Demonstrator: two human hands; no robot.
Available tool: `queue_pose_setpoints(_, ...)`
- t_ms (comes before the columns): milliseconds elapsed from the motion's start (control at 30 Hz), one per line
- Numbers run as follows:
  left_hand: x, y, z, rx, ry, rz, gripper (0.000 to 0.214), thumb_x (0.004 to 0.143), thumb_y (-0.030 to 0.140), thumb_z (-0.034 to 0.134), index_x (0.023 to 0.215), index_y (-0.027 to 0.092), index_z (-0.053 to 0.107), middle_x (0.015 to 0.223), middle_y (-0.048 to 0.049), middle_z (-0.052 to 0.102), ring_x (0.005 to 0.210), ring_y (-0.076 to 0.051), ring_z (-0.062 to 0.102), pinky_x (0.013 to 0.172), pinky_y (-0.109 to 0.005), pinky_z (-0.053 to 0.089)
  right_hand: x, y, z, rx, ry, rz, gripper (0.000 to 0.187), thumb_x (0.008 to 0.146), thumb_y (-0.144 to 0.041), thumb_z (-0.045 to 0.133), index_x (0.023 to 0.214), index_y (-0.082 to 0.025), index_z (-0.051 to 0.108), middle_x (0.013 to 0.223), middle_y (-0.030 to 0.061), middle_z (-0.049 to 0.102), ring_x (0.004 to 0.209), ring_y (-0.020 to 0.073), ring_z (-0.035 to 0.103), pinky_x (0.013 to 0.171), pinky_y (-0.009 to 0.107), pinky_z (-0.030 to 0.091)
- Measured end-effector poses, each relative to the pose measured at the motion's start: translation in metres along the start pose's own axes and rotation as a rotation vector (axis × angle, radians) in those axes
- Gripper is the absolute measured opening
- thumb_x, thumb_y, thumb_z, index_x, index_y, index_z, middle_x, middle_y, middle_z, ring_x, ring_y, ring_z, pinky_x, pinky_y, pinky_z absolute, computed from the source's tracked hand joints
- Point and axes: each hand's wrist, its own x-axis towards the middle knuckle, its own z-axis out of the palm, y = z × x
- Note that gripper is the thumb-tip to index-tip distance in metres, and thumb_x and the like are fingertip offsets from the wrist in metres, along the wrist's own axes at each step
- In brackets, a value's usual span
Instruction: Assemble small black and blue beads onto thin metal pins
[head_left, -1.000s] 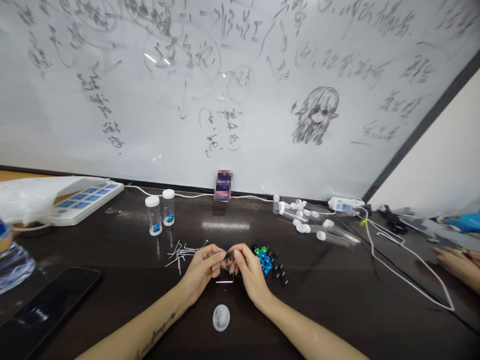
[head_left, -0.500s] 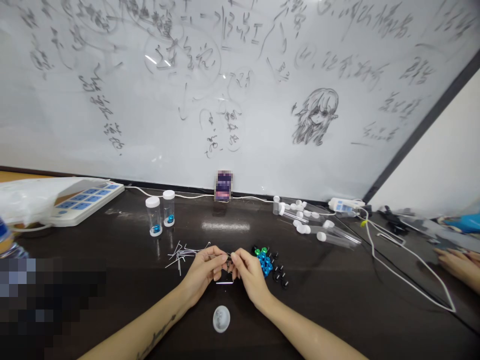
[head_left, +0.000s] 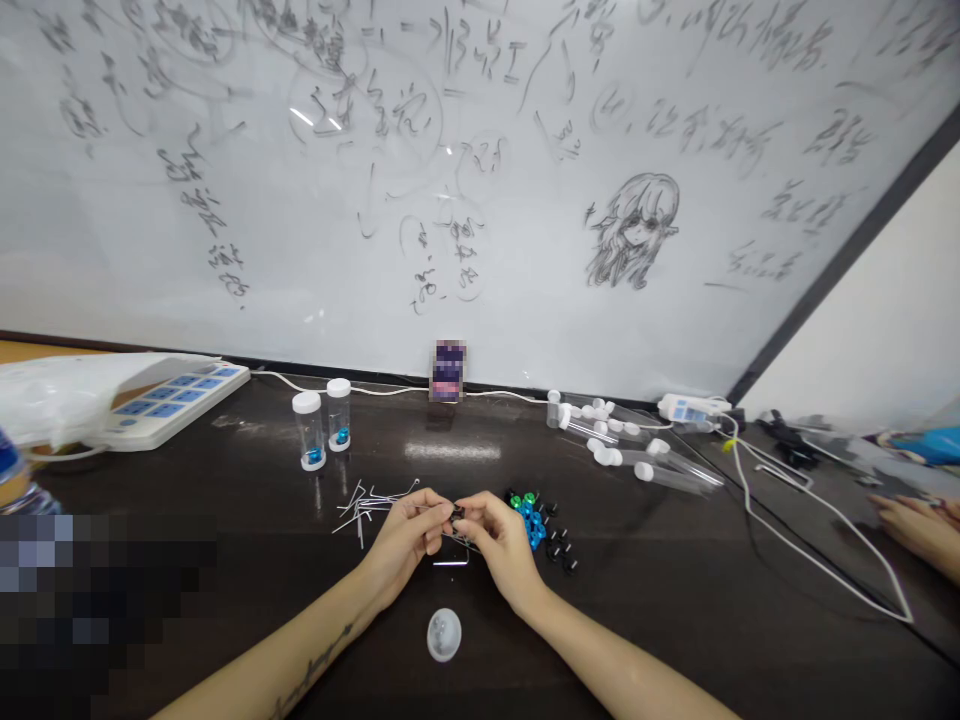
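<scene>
My left hand (head_left: pixel 411 530) and my right hand (head_left: pixel 496 540) meet above the dark table, fingertips almost touching. Between them is a small black part (head_left: pixel 457 513), pinched from both sides; the fingers cover most of it. A thin metal piece shows under the fingers, too small to identify. Just below lies an L-shaped hex key (head_left: pixel 450 563). Closer to me stands a small translucent white dish (head_left: pixel 444 635) with tiny bits in it. By my left hand is a pile of hex keys (head_left: pixel 364 508). Beside my right hand are blue knobs (head_left: pixel 533 525), green ones (head_left: pixel 529 499) and black screws (head_left: pixel 559 547).
Two clear capped jars (head_left: pixel 309 432) with blue pieces stand at back left, near a power strip (head_left: pixel 169 408). Clear tubes with white caps (head_left: pixel 607 440) lie at back right. A phone (head_left: pixel 448 371) leans on the whiteboard (head_left: pixel 510 250). Another person's hand (head_left: pixel 919 525) rests far right.
My right fingers have shifted and bent around the small black part, which now shows between the fingertips. The hex key below is less covered. Other things stay in place.
</scene>
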Motion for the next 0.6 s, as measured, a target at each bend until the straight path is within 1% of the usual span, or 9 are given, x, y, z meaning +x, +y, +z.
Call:
queue_pose_setpoints(100,0.0006,-0.0006,0.0003,-0.002,0.005,0.002,0.016,0.071,0.026,0.072,0.068,0.013,0.062,0.057,-0.0006,0.058,0.045,-0.004,0.039,0.041,-0.015,0.027,-0.0007,0.0024,0.0003,0.033,-0.015,0.037,0.012,0.083,-0.028,0.061,0.092,-0.020,0.062,0.076,0.0017,0.062,0.070,0.0169,0.059,0.064,0.027,0.047)
queue_pose_setpoints(200,0.0008,-0.0006,0.0011,-0.001,0.019,0.001,0.017,0.070,0.027,0.073,0.067,0.014,0.062,0.056,-0.0006,0.058,0.045,-0.005,0.040,0.040,-0.016,0.027,-0.0006,0.0028,0.0005,0.032,-0.014,0.030,0.013,0.082,-0.027,0.061,0.092,-0.020,0.062,0.077,0.0019,0.063,0.071,0.0175,0.060,0.065,0.027,0.047)
queue_pose_setpoints(367,0.0003,-0.0001,0.0013,0.005,0.018,0.014,0.018,0.070,0.028,0.073,0.067,0.013,0.063,0.057,-0.0005,0.058,0.044,-0.004,0.038,0.040,-0.015,0.027,0.0004,-0.0007,0.0008,-0.010,0.026,-0.052,0.010,0.081,-0.024,0.062,0.091,-0.021,0.064,0.084,0.0024,0.060,0.075,0.0175,0.060,0.067,0.027,0.048)
queue_pose_setpoints(467,-0.0002,0.0005,0.0013,0.005,0.005,0.009,0.016,0.071,0.026,0.072,0.069,0.013,0.063,0.058,-0.0008,0.058,0.044,-0.004,0.036,0.041,-0.015,0.027,0.0005,-0.0023,0.0009,-0.010,0.026,-0.080,0.010,0.081,-0.022,0.062,0.091,-0.022,0.065,0.087,0.0028,0.059,0.076,0.0172,0.060,0.067,0.027,0.048)
queue_pose_setpoints(533,-0.0005,0.0011,0.0019,0.008,0.009,0.007,0.016,0.071,0.026,0.072,0.068,0.013,0.063,0.058,-0.0008,0.058,0.045,-0.004,0.037,0.041,-0.015,0.027,0.0002,-0.0025,0.0011,-0.002,0.020,-0.061,0.010,0.081,-0.021,0.062,0.091,-0.021,0.064,0.085,0.0025,0.059,0.076,0.0172,0.060,0.068,0.027,0.048)
queue_pose_setpoints(600,-0.0009,0.0017,0.0027,0.012,0.020,0.007,0.017,0.071,0.027,0.072,0.068,0.013,0.063,0.058,-0.0007,0.058,0.045,-0.004,0.037,0.041,-0.016,0.027,-0.0002,-0.0025,0.0014,0.016,0.025,-0.026,0.017,0.080,-0.021,0.062,0.097,-0.022,0.061,0.084,0.0021,0.060,0.076,0.0174,0.061,0.069,0.028,0.049)
